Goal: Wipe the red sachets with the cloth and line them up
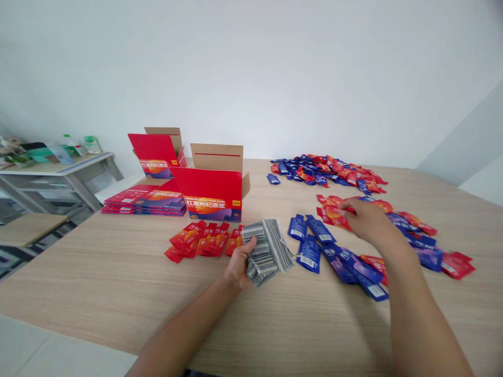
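My left hand [238, 265] is closed round a thick stack of packets [267, 250] seen edge-on, grey and striped, resting on the wooden table [118, 293]. My right hand [363, 219] reaches out to the right, its fingers closed on a red packet [333, 215] at the edge of a loose spread of red and blue packets [396, 246]. Just left of the stack lies a short row of red packets [204, 242]. A few blue packets [308, 238] lie between my two hands.
An open red carton [214, 193] stands behind the red row, a second open carton [157, 152] farther back, with flat red cartons [145, 201] stacked beside them. A larger heap of red and blue packets [326, 170] lies at the far side. A desk with clutter [58, 167] stands left.
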Tool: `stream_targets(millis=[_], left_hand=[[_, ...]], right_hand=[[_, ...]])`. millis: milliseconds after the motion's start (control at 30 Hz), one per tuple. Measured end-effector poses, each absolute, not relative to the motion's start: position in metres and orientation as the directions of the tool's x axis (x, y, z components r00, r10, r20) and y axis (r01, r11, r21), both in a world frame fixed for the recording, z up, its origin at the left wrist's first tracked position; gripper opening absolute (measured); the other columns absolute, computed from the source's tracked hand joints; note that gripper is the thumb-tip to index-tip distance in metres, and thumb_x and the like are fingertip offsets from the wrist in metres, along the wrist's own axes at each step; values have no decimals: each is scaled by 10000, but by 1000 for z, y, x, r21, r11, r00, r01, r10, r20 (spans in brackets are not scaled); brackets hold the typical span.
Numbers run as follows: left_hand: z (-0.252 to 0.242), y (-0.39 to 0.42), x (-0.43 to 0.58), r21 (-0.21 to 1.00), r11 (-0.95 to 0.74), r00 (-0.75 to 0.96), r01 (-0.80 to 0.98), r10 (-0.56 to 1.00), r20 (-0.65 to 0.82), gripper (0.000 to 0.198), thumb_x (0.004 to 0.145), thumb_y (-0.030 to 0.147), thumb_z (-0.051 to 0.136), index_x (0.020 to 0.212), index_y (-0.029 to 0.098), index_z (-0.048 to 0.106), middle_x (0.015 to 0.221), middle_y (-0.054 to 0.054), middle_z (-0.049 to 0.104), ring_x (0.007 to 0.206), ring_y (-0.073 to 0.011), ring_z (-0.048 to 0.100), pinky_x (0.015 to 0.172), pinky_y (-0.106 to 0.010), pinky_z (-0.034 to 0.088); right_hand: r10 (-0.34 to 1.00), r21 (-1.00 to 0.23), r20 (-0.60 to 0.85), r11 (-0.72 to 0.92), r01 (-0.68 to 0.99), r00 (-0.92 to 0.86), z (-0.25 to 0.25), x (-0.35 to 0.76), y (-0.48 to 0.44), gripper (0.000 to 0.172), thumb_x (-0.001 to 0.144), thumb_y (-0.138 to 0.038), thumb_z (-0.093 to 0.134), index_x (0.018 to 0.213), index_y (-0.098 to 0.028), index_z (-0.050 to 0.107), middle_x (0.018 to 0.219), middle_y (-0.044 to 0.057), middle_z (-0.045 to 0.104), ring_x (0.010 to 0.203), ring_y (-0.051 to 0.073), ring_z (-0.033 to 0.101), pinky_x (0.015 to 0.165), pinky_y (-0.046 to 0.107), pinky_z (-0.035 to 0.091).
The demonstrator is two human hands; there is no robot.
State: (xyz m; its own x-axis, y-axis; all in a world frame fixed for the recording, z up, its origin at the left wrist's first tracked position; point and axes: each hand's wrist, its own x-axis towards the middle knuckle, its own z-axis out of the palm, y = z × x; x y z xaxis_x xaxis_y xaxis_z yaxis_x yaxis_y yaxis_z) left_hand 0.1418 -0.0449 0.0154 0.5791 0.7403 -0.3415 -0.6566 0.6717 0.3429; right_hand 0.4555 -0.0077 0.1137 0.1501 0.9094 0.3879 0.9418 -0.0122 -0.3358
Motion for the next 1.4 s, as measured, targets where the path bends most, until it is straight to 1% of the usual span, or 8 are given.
stream_targets(millis=[133, 333, 467, 667, 800, 933, 1067, 1400], left_hand=[[22, -42, 134, 362, 603, 515, -711, 797, -316, 380, 941, 371, 524, 1053, 57, 708, 925, -145, 772, 847, -259, 746, 810, -398, 593], [29, -39, 125, 367, 537, 496, -759, 843, -209, 372, 918, 371, 552, 1082, 74, 706, 847, -120, 771, 785, -255, 744, 816, -401, 588], [29, -35, 120, 379, 521, 493, -765, 852, -176, 375, 928, 377, 527, 1065, 80, 709, 901, -127, 771, 830, -257, 742, 829, -386, 580], [31, -37, 120, 386, 558, 524, -735, 828, -199, 395, 890, 332, 573, 1183, 84, 665, 989, -140, 766, 865, -271, 741, 876, -408, 562], [32, -45, 124, 416, 626, 591, -659, 774, -229, 424, 853, 329, 624, 1187, 71, 661, 953, -146, 769, 831, -277, 744, 855, -410, 571], [30, -49, 127, 447, 604, 579, -660, 788, -208, 395, 855, 302, 626, 1168, 65, 670, 889, -132, 773, 822, -259, 746, 837, -373, 578], [29, -46, 127, 458, 605, 546, -651, 793, -271, 392, 882, 297, 588, 1159, 31, 665, 848, -149, 767, 808, -264, 746, 824, -373, 583], [34, -31, 110, 390, 514, 472, -764, 857, -207, 381, 939, 347, 507, 1105, 58, 691, 832, -121, 768, 722, -217, 741, 681, -301, 597]], right_hand=[[819, -352, 572, 293, 889, -43, 109, 373, -28, 408, 912, -188, 477, 1312, -173, 560, 1094, 126, 723, 897, 247, 696, 793, 360, 532], [685, -269, 633, 632, 727, -361, 66, 278, -54, 412, 960, -155, 408, 1364, -162, 489, 1244, 152, 659, 1113, 258, 655, 941, 422, 550], [678, -265, 621, 654, 709, -393, 54, 268, -57, 435, 937, -353, 586, 1321, -154, 550, 1307, 185, 602, 1185, 308, 606, 994, 481, 531], [690, -274, 642, 613, 741, -333, 67, 285, -45, 368, 963, -370, 540, 1274, -189, 615, 1326, 172, 565, 1229, 296, 560, 1036, 506, 481], [691, -115, 562, 609, 784, -455, 74, 298, -41, 660, 912, -516, 590, 1466, -188, 447, 1587, 210, 284, 1450, 393, 289, 1123, 638, 307], [691, -121, 463, 670, 733, -555, 69, 301, -40, 612, 1006, -400, 436, 1551, -169, 277, 1640, 177, 159, 1519, 317, 108, 1176, 583, 262], [717, -173, 453, 654, 736, -530, 58, 297, -38, 680, 992, -415, 464, 1568, -145, 224, 1625, 177, 219, 1510, 314, 161, 1177, 552, 309], [699, -65, 484, 629, 775, -527, 46, 267, -58, 544, 942, -292, 539, 1425, -50, 476, 1572, 242, 308, 1472, 383, 244, 1156, 569, 351]])
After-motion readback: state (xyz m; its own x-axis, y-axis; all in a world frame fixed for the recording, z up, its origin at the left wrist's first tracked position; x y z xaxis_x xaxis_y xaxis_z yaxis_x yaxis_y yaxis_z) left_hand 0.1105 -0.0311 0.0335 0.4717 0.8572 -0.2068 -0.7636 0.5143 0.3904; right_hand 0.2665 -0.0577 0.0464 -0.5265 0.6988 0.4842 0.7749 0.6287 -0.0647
